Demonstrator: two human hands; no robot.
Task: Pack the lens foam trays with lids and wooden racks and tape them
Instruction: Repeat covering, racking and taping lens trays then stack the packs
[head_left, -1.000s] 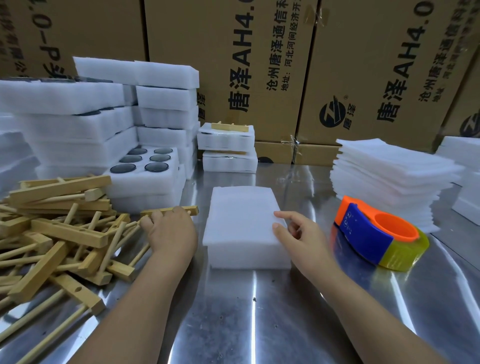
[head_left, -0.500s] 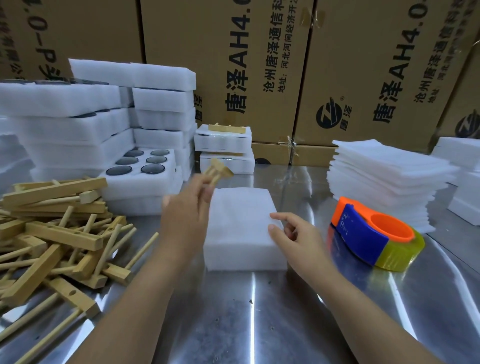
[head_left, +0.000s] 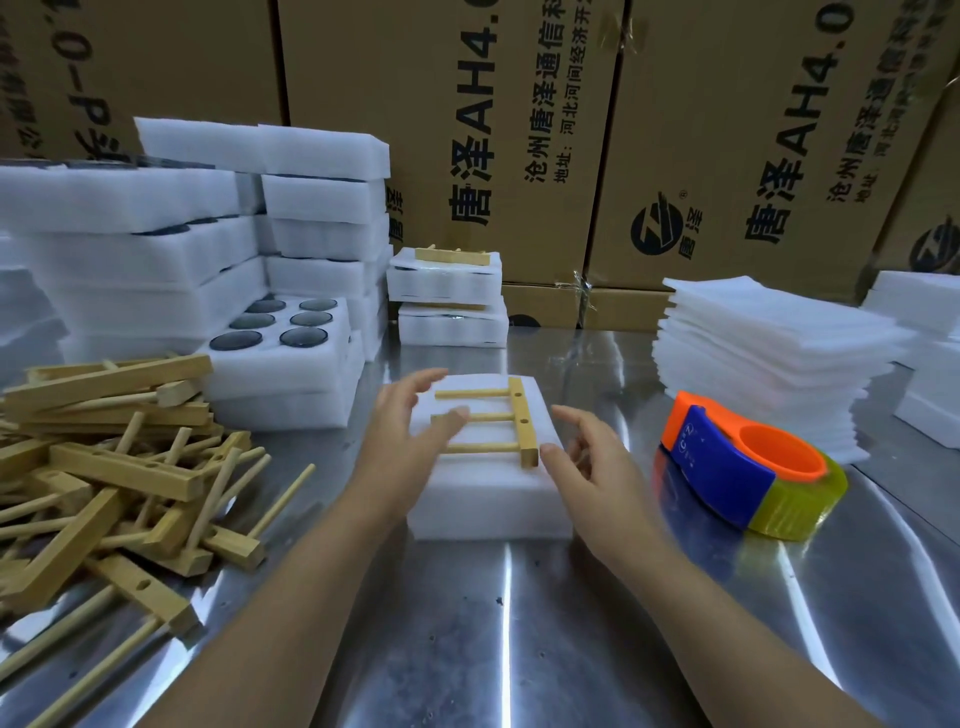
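Wooden rack (head_left: 521, 426), one, with three pegs, lies flat on one closed white tray (head_left: 483, 499) mid table (head_left: 467, 649); left hand (head_left: 410, 436) is spread over the peg ends; right hand (head_left: 592, 467) is spread beside the tray, holding nothing; one tape gun (head_left: 748, 462) sits right; six lenses (head_left: 304, 336) fill one open tray (head_left: 291, 376).

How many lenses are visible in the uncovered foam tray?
6, in three rows of two lenses in the uncovered tray left of centre. Dark edges in the stacks behind suggest more are hidden.
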